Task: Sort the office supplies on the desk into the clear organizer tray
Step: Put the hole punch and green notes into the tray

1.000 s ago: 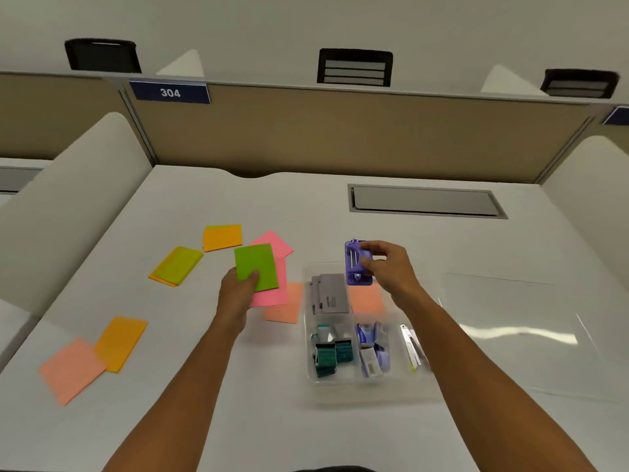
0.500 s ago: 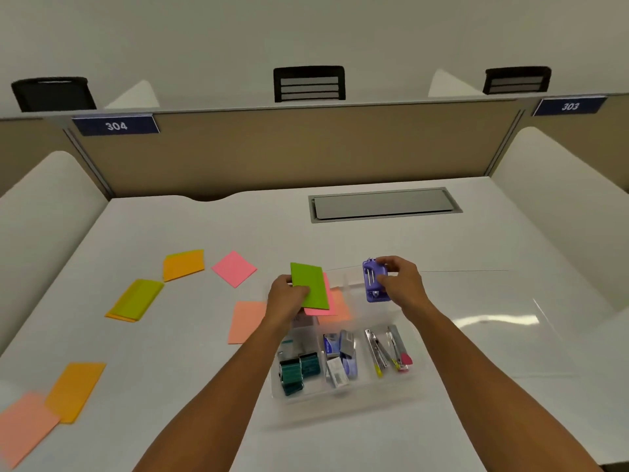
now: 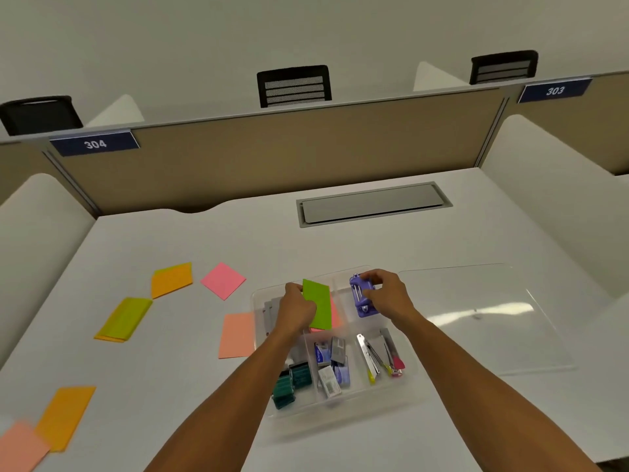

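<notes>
Risk: the green sticky pad (image 3: 318, 303), pinched at one edge, could shed sheets or land askew across a divider of the clear organizer tray (image 3: 343, 415).
Left hand (image 3: 295, 310): closed on the pad, over the tray's far middle section.
Right hand (image 3: 386, 294): fingers clamped on a purple hole punch (image 3: 361, 296), low over the far-right compartment.
Desk (image 3: 204, 240): orange, pink and yellow pads lie unsorted at left.

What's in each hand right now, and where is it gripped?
Left hand pinches the green sticky-note pad by its left edge. Right hand grips the purple hole punch along its right side.
</notes>
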